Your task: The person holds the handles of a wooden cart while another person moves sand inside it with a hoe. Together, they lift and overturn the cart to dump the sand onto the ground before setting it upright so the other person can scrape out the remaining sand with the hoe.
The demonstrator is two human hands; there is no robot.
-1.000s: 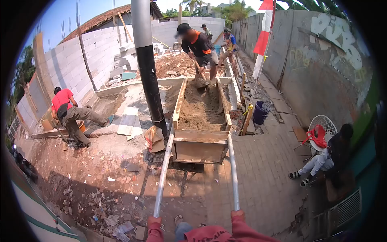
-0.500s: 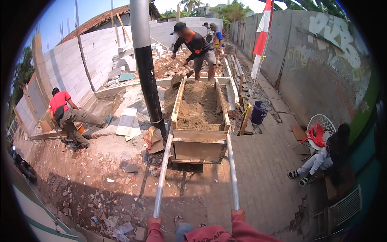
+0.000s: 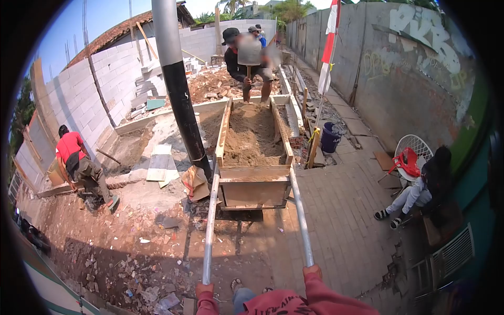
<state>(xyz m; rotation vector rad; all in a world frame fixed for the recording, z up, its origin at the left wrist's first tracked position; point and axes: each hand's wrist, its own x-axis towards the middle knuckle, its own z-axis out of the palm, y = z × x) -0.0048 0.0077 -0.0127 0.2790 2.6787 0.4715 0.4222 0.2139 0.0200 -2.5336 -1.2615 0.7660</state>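
My left hand [image 3: 205,290] is wrapped round the end of the left metal handle [image 3: 210,236] of a cart. On the other side, my right hand [image 3: 312,271] grips the right metal handle [image 3: 301,220]. Both handles run forward to a long wooden cart [image 3: 254,193] filled with brown sand [image 3: 253,134]. Past the cart's far end, a person in dark clothes [image 3: 233,62] holds a shovel [image 3: 249,51] upright, its blade raised above the sand. My sleeves are dark pink.
A metal pole [image 3: 181,94] leans left of the cart, with a torn paper sack [image 3: 195,184] at its foot. To the right are a dark bucket [image 3: 330,137], a flag on a pole [image 3: 328,52] and a seated person [image 3: 430,184]. A worker in red [image 3: 71,147] bends at left.
The far person's shovel has gone from low beside the cart's far end to raised upright. The worker at left has drawn a leg in and bent lower. My hands keep their hold.
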